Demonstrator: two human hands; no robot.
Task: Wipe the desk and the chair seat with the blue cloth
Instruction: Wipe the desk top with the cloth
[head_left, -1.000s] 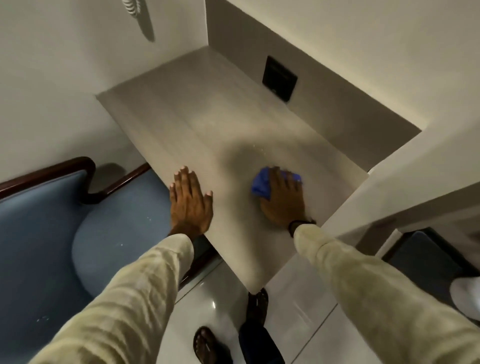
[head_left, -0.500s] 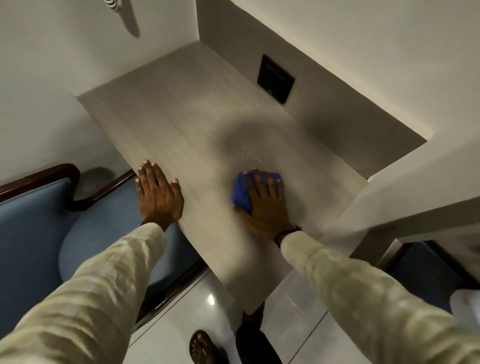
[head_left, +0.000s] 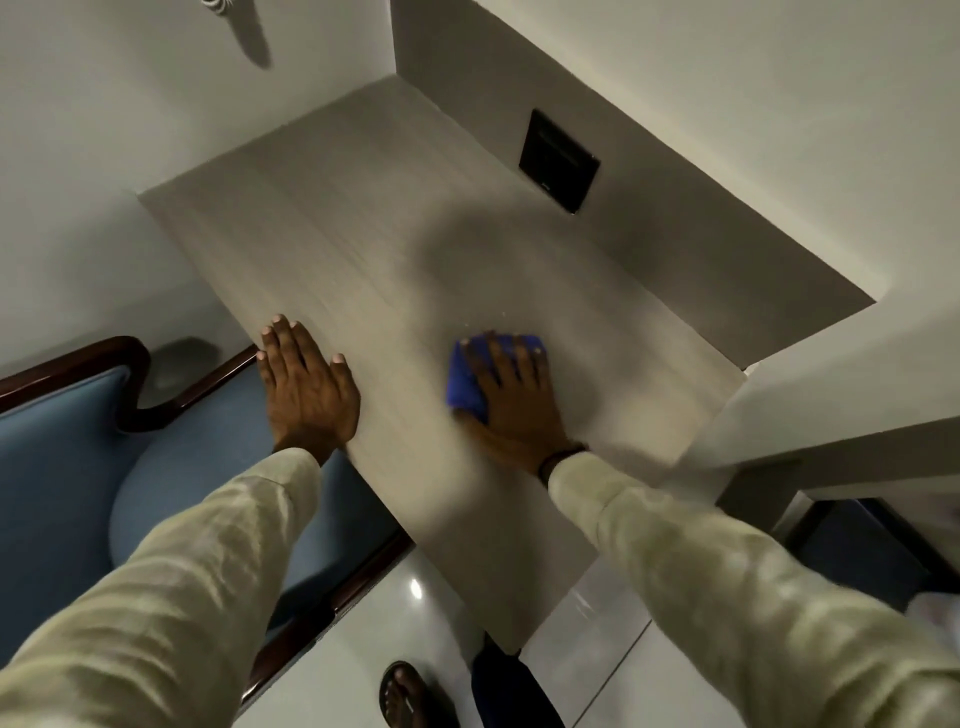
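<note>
the blue cloth (head_left: 470, 382) lies bunched on the pale desk (head_left: 332, 249) near its front edge, pressed flat under the right hand (head_left: 514, 400) with fingers spread over it. the left hand (head_left: 306, 387) rests palm-down at the desk's left edge, fingers straight and together, above the blue chair seat (head_left: 208, 499).

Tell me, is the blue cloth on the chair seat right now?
No, the blue cloth lies on the desk under the right hand, while the chair seat has nothing on it.
</note>
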